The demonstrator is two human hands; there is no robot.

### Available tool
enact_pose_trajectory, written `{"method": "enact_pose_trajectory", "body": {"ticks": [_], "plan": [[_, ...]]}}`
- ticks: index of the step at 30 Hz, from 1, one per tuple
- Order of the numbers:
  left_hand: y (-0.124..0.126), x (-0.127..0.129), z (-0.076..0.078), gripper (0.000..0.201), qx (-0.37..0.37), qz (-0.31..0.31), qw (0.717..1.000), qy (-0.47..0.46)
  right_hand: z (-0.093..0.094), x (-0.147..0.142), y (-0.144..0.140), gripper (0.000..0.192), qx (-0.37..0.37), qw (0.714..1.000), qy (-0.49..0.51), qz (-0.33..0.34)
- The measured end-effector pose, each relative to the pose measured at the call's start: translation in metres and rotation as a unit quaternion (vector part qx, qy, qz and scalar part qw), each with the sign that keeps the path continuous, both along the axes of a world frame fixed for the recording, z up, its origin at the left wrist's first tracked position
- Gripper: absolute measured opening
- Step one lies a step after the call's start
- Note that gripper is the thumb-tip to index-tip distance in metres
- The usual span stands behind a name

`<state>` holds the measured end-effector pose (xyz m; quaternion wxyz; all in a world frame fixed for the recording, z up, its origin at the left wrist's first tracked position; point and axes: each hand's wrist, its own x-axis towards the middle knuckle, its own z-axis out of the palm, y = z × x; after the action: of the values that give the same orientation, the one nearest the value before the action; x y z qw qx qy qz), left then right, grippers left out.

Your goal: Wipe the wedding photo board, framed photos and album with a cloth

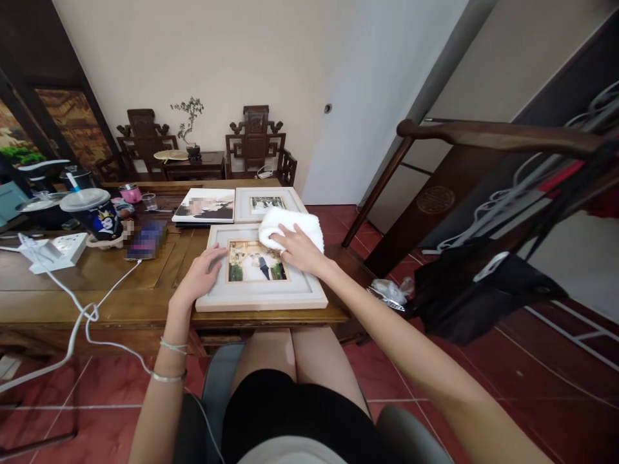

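Note:
A pale wooden picture frame [261, 303] lies flat at the table's front edge, with a photo [251, 267] in its centre. My right hand [297, 250] presses a folded white cloth [302, 225] onto the frame's upper right part, its fingers over the cloth's near side. On the frame's left side rests my left hand [202, 272], fingers stretched out and holding nothing. Just behind lies a second light frame [285, 196] with a smaller photo, partly covered by the cloth. To its left is a stack topped by a picture panel [206, 205].
On the wooden table [164, 303] at left are a lidded dark cup [104, 219], a phone [146, 240] with a cable, and a white power strip [62, 251]. A pink mug [129, 193] and a small glass [149, 202] stand farther back. A wooden chair [435, 200] is at right.

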<state>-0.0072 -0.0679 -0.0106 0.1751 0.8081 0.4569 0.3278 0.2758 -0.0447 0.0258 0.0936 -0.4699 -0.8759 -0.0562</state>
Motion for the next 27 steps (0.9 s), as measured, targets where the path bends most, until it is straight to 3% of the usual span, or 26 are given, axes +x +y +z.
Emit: {"method": "enact_pose_trajectory", "body": {"ticks": [3, 8, 12, 15, 19, 24, 27], "plan": [[0.000, 0.001, -0.001, 0.042, 0.004, 0.008, 1.000, 0.003, 0.005, -0.005, -0.034, 0.051, -0.030, 0.998, -0.029, 0.041], [-0.002, 0.001, -0.001, 0.041, 0.008, 0.009, 1.000, 0.012, 0.026, -0.016, -0.101, 0.054, -0.144, 0.982, 0.002, 0.123], [-0.002, 0.001, 0.001, 0.041, 0.011, 0.004, 1.000, 0.017, 0.031, -0.030, -0.122, 0.057, -0.162, 0.967, 0.016, 0.197], [-0.002, 0.001, 0.002, 0.042, 0.008, -0.004, 1.000, 0.012, 0.022, -0.038, -0.107, 0.057, -0.130, 0.972, 0.014, 0.193], [-0.002, 0.001, 0.003, 0.044, -0.001, -0.009, 1.000, 0.005, 0.009, -0.035, -0.065, 0.059, -0.081, 0.986, -0.009, 0.147], [-0.002, 0.000, 0.003, 0.043, -0.002, -0.012, 1.000, 0.008, 0.004, -0.027, -0.013, 0.069, -0.028, 0.996, -0.037, 0.072], [-0.001, 0.000, 0.002, 0.043, -0.001, -0.010, 1.000, 0.009, 0.003, -0.032, 0.001, 0.070, -0.025, 0.998, -0.048, 0.038]]}}
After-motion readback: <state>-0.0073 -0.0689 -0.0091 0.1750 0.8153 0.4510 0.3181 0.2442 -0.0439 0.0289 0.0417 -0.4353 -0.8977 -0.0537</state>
